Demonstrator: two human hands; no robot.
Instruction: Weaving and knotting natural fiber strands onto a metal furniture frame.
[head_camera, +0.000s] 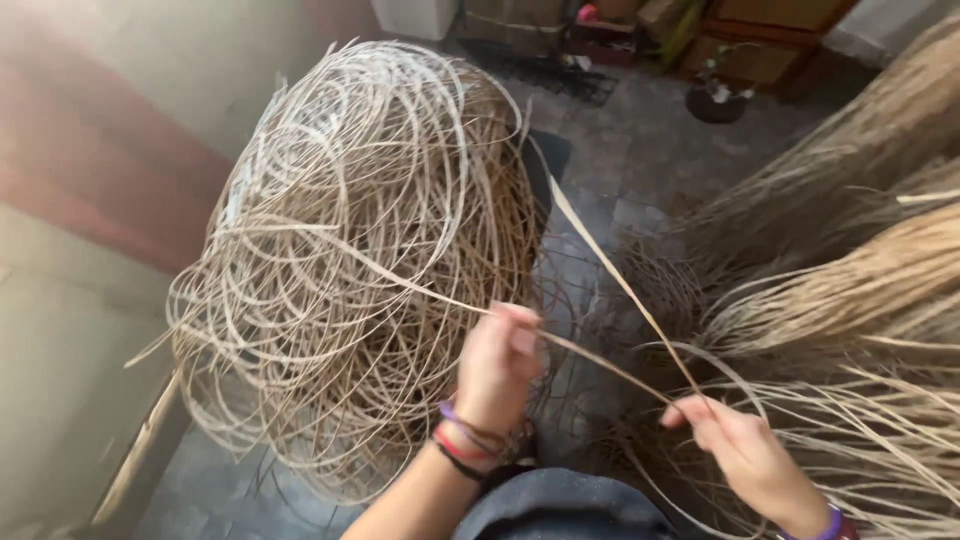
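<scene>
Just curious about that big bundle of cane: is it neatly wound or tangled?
Tangled. The cane coil is a loose mass of loops crossing every way, with one strand pulled out to the left hand.

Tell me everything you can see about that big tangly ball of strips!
The big coil of cane strips is a loose, round tangle of thin, pale tan loops that look like split rattan. It stands on the grey stone floor beside a wall, left of the person's hands. One long strip runs out of it to the left hand, which pinches it, and on to the right hand. Stray ends poke out around its edge.
</scene>
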